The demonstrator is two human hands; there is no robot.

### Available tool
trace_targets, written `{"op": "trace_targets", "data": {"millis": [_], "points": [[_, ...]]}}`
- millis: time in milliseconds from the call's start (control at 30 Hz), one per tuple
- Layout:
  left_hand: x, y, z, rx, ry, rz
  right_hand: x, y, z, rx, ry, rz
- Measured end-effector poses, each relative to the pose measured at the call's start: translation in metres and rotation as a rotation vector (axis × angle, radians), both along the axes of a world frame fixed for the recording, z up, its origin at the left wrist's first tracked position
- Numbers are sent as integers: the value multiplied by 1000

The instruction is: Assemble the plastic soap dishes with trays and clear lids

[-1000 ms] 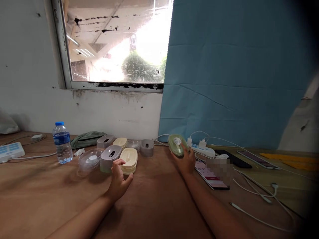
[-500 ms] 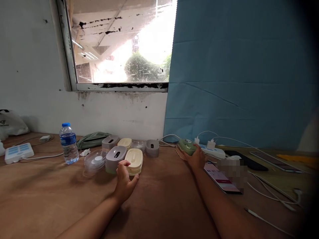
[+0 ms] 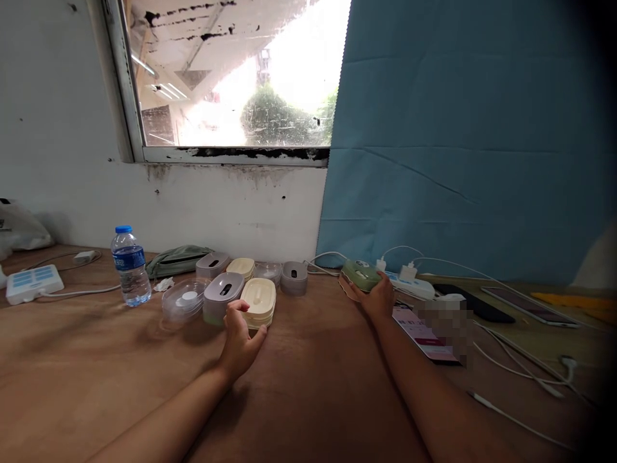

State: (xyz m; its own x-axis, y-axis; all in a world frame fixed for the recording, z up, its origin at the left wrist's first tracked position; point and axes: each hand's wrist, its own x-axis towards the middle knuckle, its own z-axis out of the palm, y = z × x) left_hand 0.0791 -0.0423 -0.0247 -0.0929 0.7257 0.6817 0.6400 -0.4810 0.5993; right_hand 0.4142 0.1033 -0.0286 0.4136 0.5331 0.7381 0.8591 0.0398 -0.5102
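Note:
My right hand (image 3: 378,299) grips a green lidded box (image 3: 360,273) at the back of the table, thumb at its left and fingers round its right side. A thin pale-edged piece shows under its left edge; I cannot tell what it is. My left hand (image 3: 241,339) has thumb and fingers apart at the near left corner of a cream lidded box (image 3: 260,297). Whether it touches that box is unclear. Left of the cream box stands a grey-lilac box (image 3: 222,289) with a slot in its top.
Behind are another slotted box (image 3: 212,263), a second cream box (image 3: 241,267), a clear container (image 3: 268,272) and a small grey box (image 3: 294,280). A clear round container (image 3: 183,301), water bottle (image 3: 130,267) and green pouch (image 3: 178,260) lie left; a phone (image 3: 427,334), power strip (image 3: 409,284) and cables right.
The view has tipped slightly, so everything sits a little higher in the picture. Both hands stay by the same boxes; the green box looks a little lower and flatter against the table.

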Motion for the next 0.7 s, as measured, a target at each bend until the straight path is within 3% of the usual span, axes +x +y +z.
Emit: {"op": "trace_targets", "data": {"millis": [367, 700], "points": [[2, -3, 4, -43, 8, 11, 2, -1, 1, 28, 6, 60], [1, -2, 6, -46, 15, 23, -2, -4, 5, 57, 12, 27]]}}
